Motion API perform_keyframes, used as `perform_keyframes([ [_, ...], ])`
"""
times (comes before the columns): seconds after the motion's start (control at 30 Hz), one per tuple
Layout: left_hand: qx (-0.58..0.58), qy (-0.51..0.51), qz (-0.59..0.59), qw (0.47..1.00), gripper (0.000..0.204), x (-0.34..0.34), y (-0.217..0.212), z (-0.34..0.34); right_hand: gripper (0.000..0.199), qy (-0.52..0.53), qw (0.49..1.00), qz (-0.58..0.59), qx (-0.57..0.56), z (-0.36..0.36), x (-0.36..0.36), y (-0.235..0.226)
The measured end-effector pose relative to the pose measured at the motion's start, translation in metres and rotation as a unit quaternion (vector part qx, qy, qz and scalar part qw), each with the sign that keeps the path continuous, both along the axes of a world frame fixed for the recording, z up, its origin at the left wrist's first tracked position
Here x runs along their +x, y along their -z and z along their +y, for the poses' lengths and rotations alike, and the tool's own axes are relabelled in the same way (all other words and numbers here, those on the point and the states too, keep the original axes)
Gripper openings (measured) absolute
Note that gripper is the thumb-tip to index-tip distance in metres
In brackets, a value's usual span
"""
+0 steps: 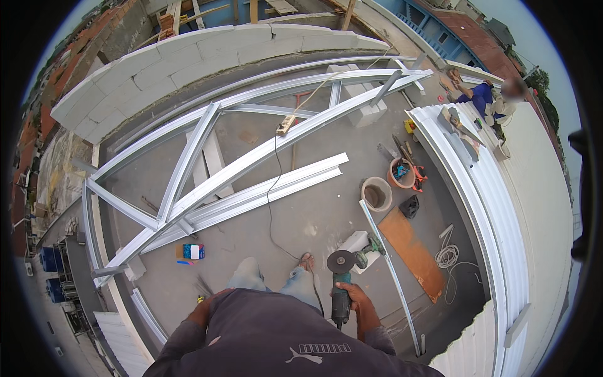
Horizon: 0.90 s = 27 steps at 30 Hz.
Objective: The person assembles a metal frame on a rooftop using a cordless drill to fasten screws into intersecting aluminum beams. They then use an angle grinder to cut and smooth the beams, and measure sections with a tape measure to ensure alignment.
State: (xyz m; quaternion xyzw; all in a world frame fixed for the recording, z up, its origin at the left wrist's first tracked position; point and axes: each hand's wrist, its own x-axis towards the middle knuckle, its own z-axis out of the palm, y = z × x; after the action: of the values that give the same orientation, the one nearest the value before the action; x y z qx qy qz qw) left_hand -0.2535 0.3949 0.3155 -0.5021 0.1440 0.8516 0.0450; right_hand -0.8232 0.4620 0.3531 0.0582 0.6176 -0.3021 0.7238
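Observation:
My right hand (356, 294) is wrapped round the body of a teal and black angle grinder (341, 290), its dark disc (341, 261) pointing away from me. My left hand (212, 304) hangs by my left hip, its fingers mostly hidden behind my dark shirt. Just beyond the grinder, a second green power tool (369, 251) rests on a white block (355, 242). A long thin metal strip (392, 276) lies on the floor to the right of the grinder. The grinder's cord runs down beside my body.
A silver metal truss (251, 155) spans the floor ahead, with an extension socket (286, 124) on it. Buckets (377, 193), a brown board (411, 254) and coiled cable (446, 255) lie right. A small blue box (190, 251) sits left. Another person (487, 100) sits far right.

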Motion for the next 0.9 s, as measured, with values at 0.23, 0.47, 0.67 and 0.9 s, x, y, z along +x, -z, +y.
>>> perform_keyframes([
  [0.23, 0.012, -0.027, -0.001, 1.0, 0.065, -0.011, 0.01, 0.02, 0.047, -0.145, 0.98, 0.083, 0.109, -0.061, -0.038, 0.073],
  [0.47, 0.013, 0.343, -0.246, 0.907, 0.109, -0.095, 0.045, -0.068, 0.061, -0.138, 0.978, 0.103, 0.115, -0.115, -0.016, 0.177],
  [0.67, -0.055, 0.512, -0.393, 0.762, 0.134, -0.155, 0.123, -0.11, 0.083, -0.26, 0.933, 0.183, 0.168, -0.158, -0.005, 0.326],
  [0.9, -0.166, 0.502, -0.437, 0.727, 0.124, -0.188, 0.159, -0.12, 0.094, -0.39, 0.847, 0.326, 0.154, -0.171, -0.034, 0.49],
])
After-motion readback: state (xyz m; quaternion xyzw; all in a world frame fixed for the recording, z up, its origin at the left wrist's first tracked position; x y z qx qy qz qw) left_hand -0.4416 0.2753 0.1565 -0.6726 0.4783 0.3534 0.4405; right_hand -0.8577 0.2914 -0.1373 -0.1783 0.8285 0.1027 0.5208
